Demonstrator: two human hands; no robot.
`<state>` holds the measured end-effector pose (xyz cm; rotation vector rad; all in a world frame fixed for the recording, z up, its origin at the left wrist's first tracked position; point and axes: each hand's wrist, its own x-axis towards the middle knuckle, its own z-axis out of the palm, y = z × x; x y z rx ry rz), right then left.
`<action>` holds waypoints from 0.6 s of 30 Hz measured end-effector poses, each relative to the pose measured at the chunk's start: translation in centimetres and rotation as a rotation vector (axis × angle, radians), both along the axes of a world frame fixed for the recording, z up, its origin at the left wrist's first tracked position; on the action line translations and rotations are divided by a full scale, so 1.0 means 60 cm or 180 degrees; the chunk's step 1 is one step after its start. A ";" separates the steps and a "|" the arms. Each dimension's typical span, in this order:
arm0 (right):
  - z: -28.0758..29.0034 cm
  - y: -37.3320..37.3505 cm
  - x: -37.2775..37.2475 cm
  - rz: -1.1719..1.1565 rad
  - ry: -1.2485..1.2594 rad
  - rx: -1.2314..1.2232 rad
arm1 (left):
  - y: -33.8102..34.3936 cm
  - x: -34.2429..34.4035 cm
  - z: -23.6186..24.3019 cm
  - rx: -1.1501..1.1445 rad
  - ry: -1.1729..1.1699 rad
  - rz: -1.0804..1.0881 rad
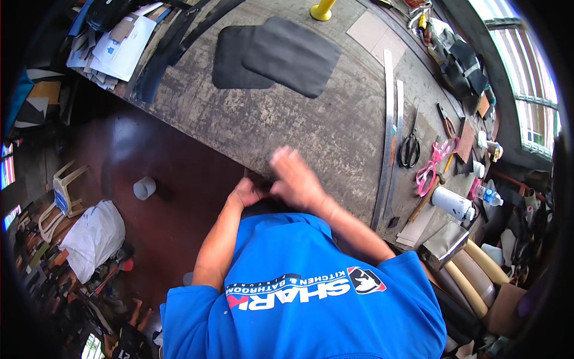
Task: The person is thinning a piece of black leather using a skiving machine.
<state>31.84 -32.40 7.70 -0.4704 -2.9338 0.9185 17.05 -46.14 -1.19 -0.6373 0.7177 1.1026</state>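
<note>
Holds left hand (246,191) just beside right hand (296,178) at scuffed grey tabletop (335,149), cannot tell grip, nor contents of white cylindrical container (449,203).

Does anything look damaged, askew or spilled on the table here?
Yes: pale scuffs blotch the dark tabletop, which looks worn, and two black sheets near the picture's top overlap at different angles. I see no spill.

Reddish floor (158,230), seemingly barred window (529,75)

The sheets (293,57) are plain charcoal, and the worktop (221,119) is mottled grey-brown. The shirt (335,323) is bright blue with white print; the ribbon (439,155) is pink, the floor (179,197) dark red.
</note>
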 end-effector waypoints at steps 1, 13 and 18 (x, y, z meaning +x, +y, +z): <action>0.009 0.055 -0.011 -0.0537 0.0189 0.0373 | -0.016 -0.005 -0.013 0.0163 0.0082 -0.0118; -0.029 -0.067 -0.061 0.0177 -0.0046 0.0331 | 0.019 -0.038 0.054 -0.0161 0.0774 -0.0743; -0.002 -0.040 0.003 0.1031 0.0421 -0.0468 | -0.028 -0.045 -0.041 0.0781 0.1003 -0.1029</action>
